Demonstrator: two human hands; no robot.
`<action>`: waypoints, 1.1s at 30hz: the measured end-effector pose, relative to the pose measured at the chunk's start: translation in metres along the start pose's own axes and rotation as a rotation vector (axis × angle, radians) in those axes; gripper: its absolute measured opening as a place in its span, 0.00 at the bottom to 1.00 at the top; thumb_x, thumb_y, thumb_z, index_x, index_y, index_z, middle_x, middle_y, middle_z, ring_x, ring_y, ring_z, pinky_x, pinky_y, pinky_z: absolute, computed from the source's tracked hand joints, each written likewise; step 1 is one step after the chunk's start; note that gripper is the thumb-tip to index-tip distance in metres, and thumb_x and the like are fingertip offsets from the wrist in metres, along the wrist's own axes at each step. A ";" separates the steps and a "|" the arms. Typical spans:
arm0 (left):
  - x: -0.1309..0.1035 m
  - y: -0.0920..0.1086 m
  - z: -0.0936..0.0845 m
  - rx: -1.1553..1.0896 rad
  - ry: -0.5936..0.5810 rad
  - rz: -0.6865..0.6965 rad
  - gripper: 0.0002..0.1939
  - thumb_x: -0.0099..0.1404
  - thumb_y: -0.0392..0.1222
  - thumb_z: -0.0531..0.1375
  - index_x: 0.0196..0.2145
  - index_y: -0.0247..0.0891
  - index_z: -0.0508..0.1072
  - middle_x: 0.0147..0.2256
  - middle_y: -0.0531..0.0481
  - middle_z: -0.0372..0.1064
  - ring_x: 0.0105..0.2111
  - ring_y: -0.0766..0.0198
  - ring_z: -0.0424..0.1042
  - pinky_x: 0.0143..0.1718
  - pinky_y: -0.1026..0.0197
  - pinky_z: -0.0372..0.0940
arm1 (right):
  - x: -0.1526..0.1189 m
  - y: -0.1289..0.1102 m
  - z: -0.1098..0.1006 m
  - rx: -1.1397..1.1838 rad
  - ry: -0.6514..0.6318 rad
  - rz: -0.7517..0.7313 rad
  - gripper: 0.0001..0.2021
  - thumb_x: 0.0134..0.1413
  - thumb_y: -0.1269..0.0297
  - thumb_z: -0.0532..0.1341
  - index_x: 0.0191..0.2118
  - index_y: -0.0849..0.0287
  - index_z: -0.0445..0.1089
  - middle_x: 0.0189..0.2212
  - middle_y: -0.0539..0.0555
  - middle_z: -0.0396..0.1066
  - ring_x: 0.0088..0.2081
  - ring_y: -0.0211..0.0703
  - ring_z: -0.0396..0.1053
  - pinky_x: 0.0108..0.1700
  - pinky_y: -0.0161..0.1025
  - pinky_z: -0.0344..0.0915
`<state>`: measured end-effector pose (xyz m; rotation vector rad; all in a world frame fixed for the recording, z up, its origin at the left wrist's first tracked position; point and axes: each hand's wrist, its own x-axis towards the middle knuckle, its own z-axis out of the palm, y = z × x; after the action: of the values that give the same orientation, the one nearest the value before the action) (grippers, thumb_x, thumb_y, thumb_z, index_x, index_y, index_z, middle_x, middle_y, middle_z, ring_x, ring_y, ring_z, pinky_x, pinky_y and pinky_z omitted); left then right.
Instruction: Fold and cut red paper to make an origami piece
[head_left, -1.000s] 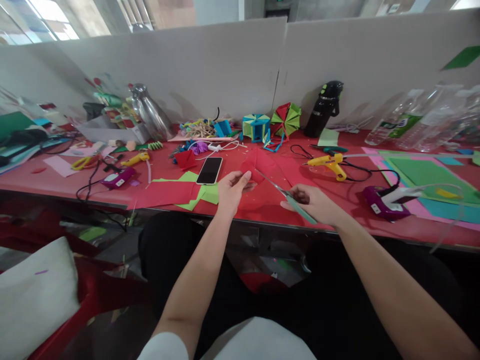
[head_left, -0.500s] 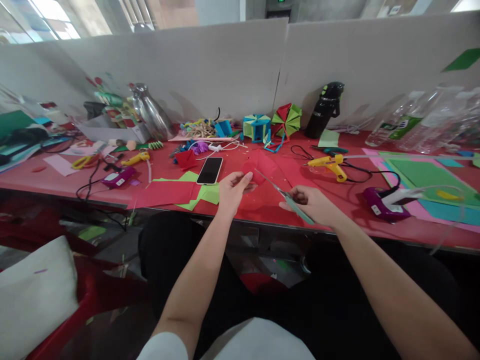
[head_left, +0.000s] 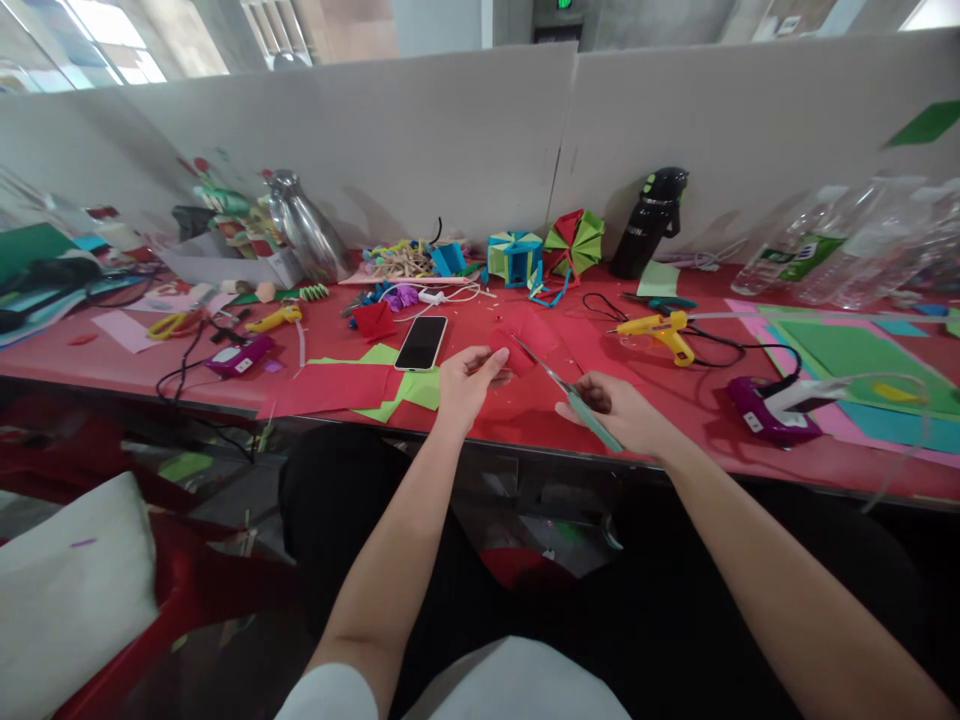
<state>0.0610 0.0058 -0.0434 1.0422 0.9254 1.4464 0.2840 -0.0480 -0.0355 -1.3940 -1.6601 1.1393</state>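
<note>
Between thumb and fingers, my left hand pinches a small piece of red paper above the red table. My right hand is closed around a pair of scissors with pale green handles. The blades point up and left, their tips at the red paper. Against the red tabletop the paper's outline is hard to make out. More red paper lies on the table just behind the blades. Left of my left hand a phone rests partly on light green paper.
Red sheets lie at the front left. A yellow glue gun and a purple power strip with cables are on the right. Behind stand paper lanterns, a black bottle and a steel jug. Plastic bottles stand far right.
The scissors and my right hand have shifted slightly down and left. The red paper at my left hand looks turned a little. Both hands keep their holds.
</note>
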 end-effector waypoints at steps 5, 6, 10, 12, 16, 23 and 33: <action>-0.001 -0.001 0.001 0.010 -0.014 -0.013 0.19 0.50 0.51 0.73 0.31 0.35 0.76 0.25 0.49 0.75 0.25 0.60 0.78 0.32 0.59 0.75 | -0.001 -0.002 0.001 0.000 -0.010 0.012 0.20 0.44 0.50 0.72 0.33 0.56 0.65 0.26 0.47 0.67 0.29 0.39 0.65 0.31 0.37 0.61; -0.001 -0.001 0.001 0.013 -0.018 -0.012 0.19 0.50 0.51 0.73 0.31 0.35 0.76 0.25 0.49 0.75 0.25 0.60 0.78 0.32 0.59 0.75 | 0.000 -0.002 0.001 0.001 -0.013 0.010 0.19 0.45 0.51 0.72 0.33 0.56 0.65 0.26 0.47 0.66 0.29 0.39 0.65 0.31 0.37 0.61; -0.002 -0.003 0.002 0.013 -0.035 -0.007 0.18 0.51 0.50 0.73 0.31 0.35 0.75 0.25 0.50 0.75 0.25 0.60 0.79 0.31 0.59 0.75 | 0.000 0.000 0.003 0.010 -0.008 -0.008 0.20 0.45 0.49 0.71 0.33 0.56 0.65 0.26 0.46 0.66 0.28 0.38 0.64 0.30 0.37 0.60; -0.002 -0.003 0.003 0.013 -0.035 -0.011 0.18 0.50 0.50 0.73 0.31 0.35 0.75 0.25 0.50 0.74 0.25 0.60 0.79 0.31 0.59 0.75 | 0.001 0.001 0.005 0.008 0.010 -0.009 0.21 0.44 0.48 0.71 0.32 0.56 0.65 0.26 0.46 0.66 0.28 0.39 0.64 0.30 0.37 0.59; -0.002 -0.001 0.003 0.026 -0.035 -0.016 0.18 0.50 0.51 0.73 0.29 0.35 0.75 0.25 0.50 0.74 0.25 0.60 0.78 0.31 0.59 0.75 | 0.000 0.002 0.008 -0.008 0.042 -0.025 0.22 0.43 0.44 0.71 0.31 0.56 0.65 0.24 0.46 0.65 0.26 0.39 0.63 0.28 0.37 0.58; -0.002 -0.002 0.001 0.044 -0.045 0.006 0.17 0.52 0.51 0.72 0.31 0.35 0.75 0.25 0.50 0.75 0.26 0.61 0.79 0.31 0.60 0.76 | 0.002 0.004 0.010 -0.048 0.070 -0.037 0.21 0.44 0.46 0.71 0.30 0.56 0.64 0.23 0.47 0.65 0.26 0.40 0.63 0.29 0.39 0.60; 0.002 0.002 -0.004 0.042 0.008 0.007 0.20 0.50 0.52 0.73 0.31 0.35 0.75 0.26 0.49 0.76 0.25 0.61 0.78 0.32 0.59 0.75 | -0.002 0.000 0.001 0.020 -0.036 -0.006 0.17 0.49 0.53 0.70 0.34 0.57 0.64 0.27 0.46 0.63 0.30 0.37 0.63 0.33 0.37 0.60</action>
<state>0.0564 0.0075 -0.0430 1.0720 0.9622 1.4435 0.2836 -0.0498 -0.0354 -1.3630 -1.6724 1.1812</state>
